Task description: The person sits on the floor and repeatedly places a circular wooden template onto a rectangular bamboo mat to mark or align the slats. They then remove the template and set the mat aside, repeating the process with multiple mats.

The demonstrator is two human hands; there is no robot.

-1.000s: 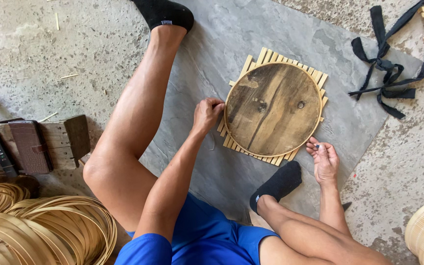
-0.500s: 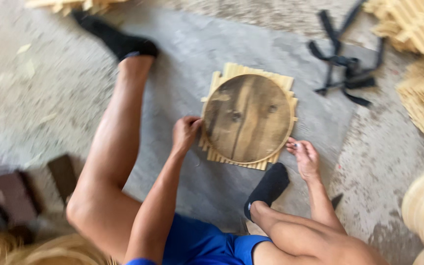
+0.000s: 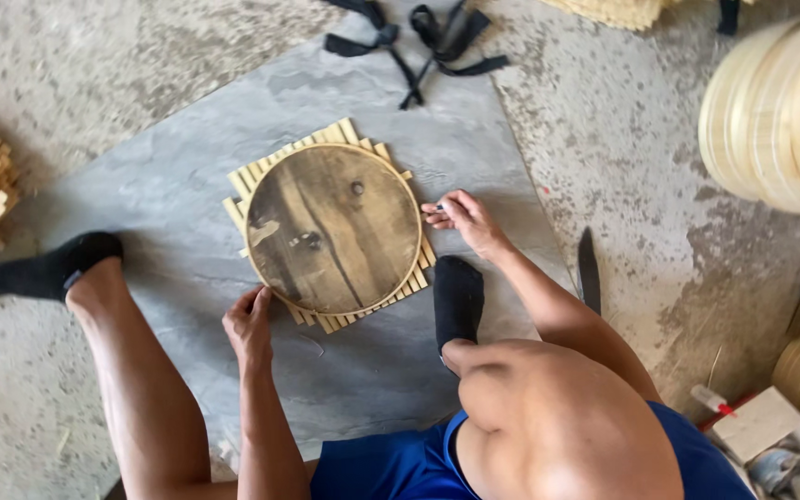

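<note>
Since the earlier frame, both hands have shifted round the round wooden disc (image 3: 333,229), which now sits turned on the grey mat (image 3: 168,176). Left of the disc lies a sock-clad foot (image 3: 48,268). Left hand (image 3: 249,324) touches the disc's lower-left rim, fingers loosely curled, gripping nothing. Bamboo slat mat (image 3: 344,135) lies directly beneath the disc. Right hand (image 3: 465,220) sits at the disc's right edge, fingers pinched on a small pen-like object (image 3: 436,209), too small to identify.

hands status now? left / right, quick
Left hand: open, fingers on the edge of the round wooden disc.
Right hand: pinching a small pen-like thing at the disc's rim.
</note>
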